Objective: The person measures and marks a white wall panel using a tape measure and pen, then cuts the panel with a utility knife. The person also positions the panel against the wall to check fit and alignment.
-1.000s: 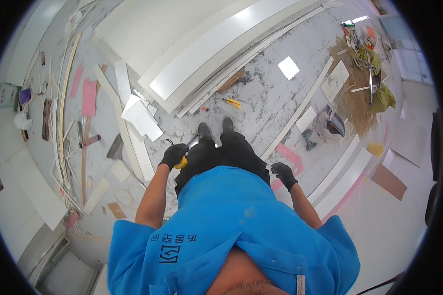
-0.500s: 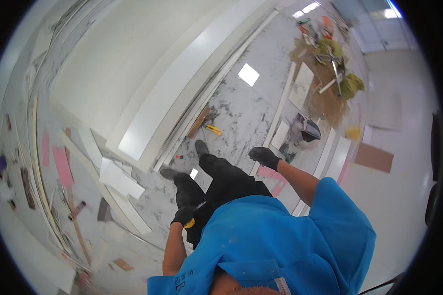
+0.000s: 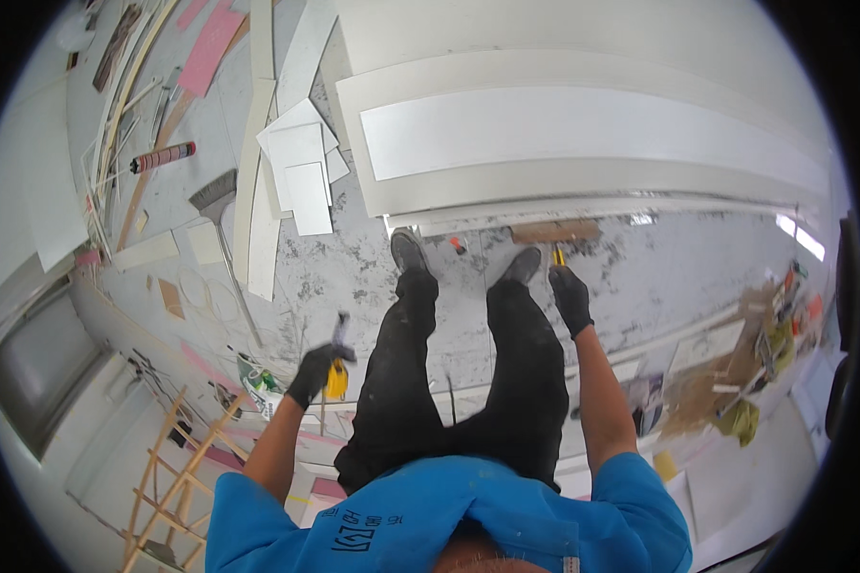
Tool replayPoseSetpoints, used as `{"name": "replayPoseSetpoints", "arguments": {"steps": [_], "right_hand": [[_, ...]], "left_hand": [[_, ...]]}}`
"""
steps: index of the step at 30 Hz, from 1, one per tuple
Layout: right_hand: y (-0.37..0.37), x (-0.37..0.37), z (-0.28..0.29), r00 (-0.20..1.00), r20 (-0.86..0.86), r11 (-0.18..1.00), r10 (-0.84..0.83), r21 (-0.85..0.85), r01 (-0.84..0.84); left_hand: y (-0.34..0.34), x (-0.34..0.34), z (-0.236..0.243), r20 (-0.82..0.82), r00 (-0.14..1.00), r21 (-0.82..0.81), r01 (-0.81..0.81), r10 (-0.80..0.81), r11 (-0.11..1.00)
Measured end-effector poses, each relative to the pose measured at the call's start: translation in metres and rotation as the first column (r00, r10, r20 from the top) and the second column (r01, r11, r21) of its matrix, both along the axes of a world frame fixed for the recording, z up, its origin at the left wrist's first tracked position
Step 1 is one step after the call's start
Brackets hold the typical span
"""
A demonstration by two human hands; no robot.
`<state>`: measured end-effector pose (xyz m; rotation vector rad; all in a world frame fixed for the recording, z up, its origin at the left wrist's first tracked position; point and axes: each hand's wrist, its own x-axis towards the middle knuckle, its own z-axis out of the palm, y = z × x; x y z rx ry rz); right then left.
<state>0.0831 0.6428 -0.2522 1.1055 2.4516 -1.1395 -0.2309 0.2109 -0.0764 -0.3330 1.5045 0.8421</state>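
Observation:
My gloved left hand (image 3: pixel 311 372) is closed on a yellow tape measure (image 3: pixel 336 380), with a grey elongated tool (image 3: pixel 341 328) sticking up from the same hand. My gloved right hand (image 3: pixel 570 298) hangs over the floor beside my right leg. Just past its fingertips in the picture is a yellow utility knife (image 3: pixel 559 257), by a brown strip (image 3: pixel 530 232). I cannot make out whether those fingers are open or closed. A small orange object (image 3: pixel 457 244) lies between my shoes, in front of a long white panel (image 3: pixel 592 134).
Stacked white offcuts (image 3: pixel 296 153), long strips (image 3: pixel 262 191), a broom (image 3: pixel 215 191), a red-banded tube (image 3: pixel 162 156) and pink pieces (image 3: pixel 205 48) lie leftward. A wooden ladder-like frame (image 3: pixel 172 477) is at lower left; bags and tools (image 3: pixel 736 411) clutter the right.
My view has turned, so the long panel now runs across the top. My right hand has moved forward beside my leg, and the tool in my left hand shows more.

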Motion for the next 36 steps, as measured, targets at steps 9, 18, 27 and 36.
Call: {"name": "replayPoseSetpoints", "arguments": {"steps": [9, 18, 27, 36], "right_hand": [[0.072, -0.195, -0.139, 0.811, -0.264, 0.796, 0.522, 0.492, -0.352], [0.117, -0.222, -0.186, 0.594, -0.248, 0.592, 0.765, 0.633, -0.499], [0.119, -0.220, -0.188, 0.483, -0.432, 0.629, 0.762, 0.672, -0.392], [0.118, -0.195, -0.167, 0.439, -0.312, 0.517, 0.842, 0.700, -0.493]], "left_hand": [[0.168, -0.120, -0.268, -0.555, 0.826, 0.122, -0.038, 0.100, 0.992], [0.240, -0.151, -0.320, -0.789, 0.614, 0.075, 0.052, 0.028, 0.996], [0.219, -0.196, -0.328, -0.180, 0.910, 0.450, -0.261, 0.373, 0.854], [0.202, -0.190, -0.330, -0.316, 0.860, 0.401, -0.261, 0.400, 0.878]]}}
